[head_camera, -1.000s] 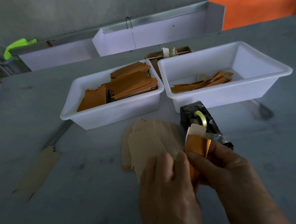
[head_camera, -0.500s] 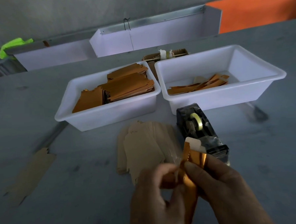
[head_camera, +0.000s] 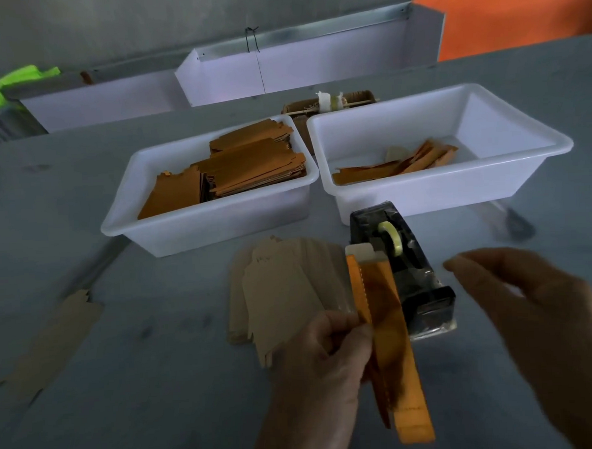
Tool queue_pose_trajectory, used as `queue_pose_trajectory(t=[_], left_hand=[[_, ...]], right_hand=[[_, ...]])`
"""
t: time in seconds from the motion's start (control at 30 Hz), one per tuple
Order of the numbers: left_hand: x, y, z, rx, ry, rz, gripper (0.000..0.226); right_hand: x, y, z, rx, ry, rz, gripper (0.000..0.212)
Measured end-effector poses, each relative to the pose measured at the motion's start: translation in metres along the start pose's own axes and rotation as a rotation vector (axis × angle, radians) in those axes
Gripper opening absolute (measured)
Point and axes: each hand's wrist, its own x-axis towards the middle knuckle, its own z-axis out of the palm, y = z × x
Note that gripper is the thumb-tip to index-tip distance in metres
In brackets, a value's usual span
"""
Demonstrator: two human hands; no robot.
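My left hand (head_camera: 324, 363) grips a long folded orange cardboard sleeve (head_camera: 389, 339) near its middle, holding it upright over the table. Apart from it, to the right, my right hand (head_camera: 532, 318) hovers with relaxed fingers and holds nothing. A black tape dispenser (head_camera: 406, 270) with a yellowish roll stands just behind the sleeve. A loose pile of flat pale cardboard blanks (head_camera: 284, 286) lies on the table to the left of the dispenser.
Two white tubs stand at the back: the left tub (head_camera: 198, 226) holds stacked orange flat blanks, the right tub (head_camera: 440, 189) holds a few folded orange pieces. One blank (head_camera: 50, 343) lies at the far left. A white tray (head_camera: 306, 62) and small brown box (head_camera: 332, 102) sit behind.
My right hand has let go of the orange sleeve and moved off to the right. The sleeve, folded between both hands before, now stands straightened in my left hand alone.
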Motion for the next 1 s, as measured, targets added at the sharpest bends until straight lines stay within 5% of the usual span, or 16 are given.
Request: queue_pose_trajectory(t=[0.13, 0.3, 0.67, 0.83, 1.0], left_hand=[[0.007, -0.003, 0.011, -0.033, 0.010, -0.011, 0.015], [0.012, -0.003, 0.021, -0.083, -0.036, -0.019, 0.014], [0.009, 0.003, 0.034, -0.063, -0.023, 0.060, 0.013], [0.008, 0.004, 0.036, -0.014, 0.010, 0.057, 0.010], [0.011, 0.002, 0.033, -0.096, -0.014, 0.007, 0.010]], right_hand=[[0.026, 0.020, -0.003, 0.079, -0.283, 0.276, 0.007], [0.033, 0.024, 0.006, 0.104, -0.428, 0.320, 0.013], [0.024, 0.020, 0.014, 0.160, -0.347, 0.261, 0.012], [0.016, 0.021, 0.012, 0.483, -0.355, 0.362, 0.020], [0.004, 0.022, 0.006, 0.150, -0.229, 0.216, 0.010]])
